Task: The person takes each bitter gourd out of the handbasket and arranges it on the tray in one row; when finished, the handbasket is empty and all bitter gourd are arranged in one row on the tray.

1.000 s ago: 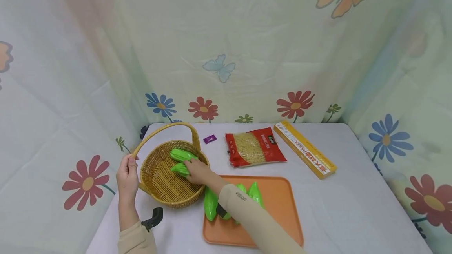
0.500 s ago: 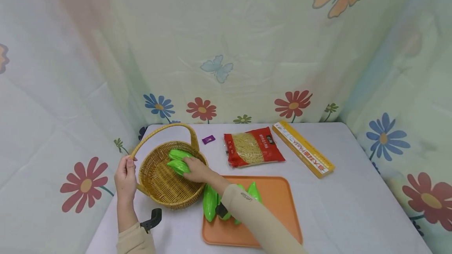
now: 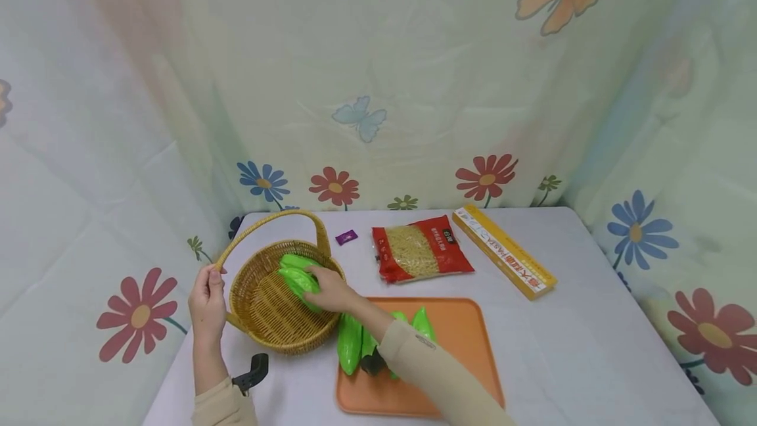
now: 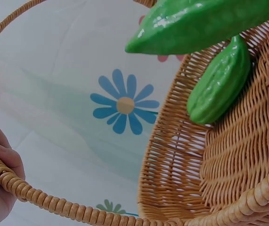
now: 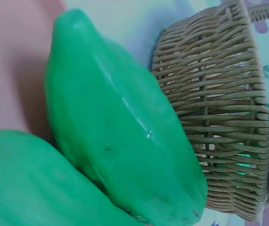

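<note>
My left hand (image 3: 207,301) grips the side of the arched handle (image 4: 68,207) of a round wicker basket (image 3: 248,329). Over the basket, my right hand (image 3: 331,289) holds a glossy green bitter melon (image 3: 300,284), which looms large at the top of the left wrist view. Another bitter melon (image 4: 221,80) lies inside against the basket's far wall. On the orange tray (image 3: 467,360), several more bitter melons (image 3: 350,344) lie partly under my right forearm; two of them fill much of the right wrist view.
Behind the tray lies a red bag of pasta (image 3: 422,248), with a long yellow pasta box (image 3: 503,252) to its right. A small purple packet (image 3: 346,236) is near the basket's back right. Floral curtains (image 3: 367,51) enclose the table (image 3: 568,347).
The bitter melon in my right hand has shifted slightly left and turned from lying sideways to slanting down to the right. My left hand keeps its grip on the handle.
</note>
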`<state>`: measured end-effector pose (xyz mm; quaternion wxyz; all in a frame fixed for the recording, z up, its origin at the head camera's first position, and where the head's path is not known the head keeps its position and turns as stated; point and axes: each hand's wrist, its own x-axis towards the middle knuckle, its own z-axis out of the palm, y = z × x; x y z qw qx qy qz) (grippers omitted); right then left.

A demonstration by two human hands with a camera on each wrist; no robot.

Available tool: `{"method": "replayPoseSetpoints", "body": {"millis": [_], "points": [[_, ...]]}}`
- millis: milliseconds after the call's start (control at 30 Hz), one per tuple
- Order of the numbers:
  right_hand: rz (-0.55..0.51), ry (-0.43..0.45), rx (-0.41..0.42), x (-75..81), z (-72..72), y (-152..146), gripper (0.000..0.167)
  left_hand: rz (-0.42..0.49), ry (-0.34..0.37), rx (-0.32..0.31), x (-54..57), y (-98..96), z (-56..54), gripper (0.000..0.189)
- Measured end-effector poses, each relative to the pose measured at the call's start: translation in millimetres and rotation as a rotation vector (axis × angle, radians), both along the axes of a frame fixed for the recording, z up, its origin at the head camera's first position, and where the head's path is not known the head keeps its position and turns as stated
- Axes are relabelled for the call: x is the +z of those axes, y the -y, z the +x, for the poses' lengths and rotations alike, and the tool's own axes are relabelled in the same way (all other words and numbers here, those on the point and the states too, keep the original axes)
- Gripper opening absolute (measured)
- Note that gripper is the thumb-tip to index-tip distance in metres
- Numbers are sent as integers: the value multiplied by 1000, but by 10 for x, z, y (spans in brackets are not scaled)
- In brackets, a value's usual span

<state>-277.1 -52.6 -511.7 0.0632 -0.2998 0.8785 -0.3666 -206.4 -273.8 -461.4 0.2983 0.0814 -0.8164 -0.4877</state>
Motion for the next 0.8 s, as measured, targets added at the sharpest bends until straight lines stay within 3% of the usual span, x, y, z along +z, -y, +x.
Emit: {"method": "replayPoseSetpoints", "body": {"millis": [333, 567, 800], "points": [[-100, 91, -64, 101, 126, -125, 54, 10, -19, -7, 78, -38, 43, 30], [-177, 187, -100, 171, 210, -222, 54, 0, -19, -4, 2, 15, -1, 31], [-280, 284, -135, 231, 316, -384, 53, -7, -15, -10, 6, 15, 3, 29]]}}
